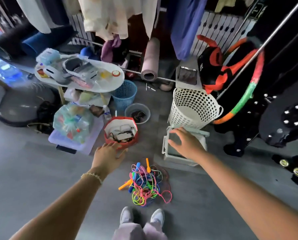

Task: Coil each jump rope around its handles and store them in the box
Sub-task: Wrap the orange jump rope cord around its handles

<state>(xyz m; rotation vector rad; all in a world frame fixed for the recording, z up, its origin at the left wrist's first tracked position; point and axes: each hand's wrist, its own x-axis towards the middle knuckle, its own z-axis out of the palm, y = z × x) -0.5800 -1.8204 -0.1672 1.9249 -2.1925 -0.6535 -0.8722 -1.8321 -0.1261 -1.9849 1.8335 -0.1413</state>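
Observation:
A tangled pile of jump ropes (145, 183) in pink, green, yellow and blue cords with orange and blue handles lies on the grey floor just ahead of my feet. A pale green plastic box (185, 159) with its lid hinged back sits to the right of the pile. My right hand (184, 142) hovers over the box with fingers spread, holding nothing. My left hand (108, 155) is stretched out flat, left of the pile, in front of a red round box, also empty.
A red round box (121, 131) holds cables and white items. A white perforated basket (193, 108), a blue basket (124, 93), a grey bowl (137, 112), a bag of bottles (73, 122) on a lilac bin and a cluttered ironing board (80, 73) surround the floor space. Clothes hang above.

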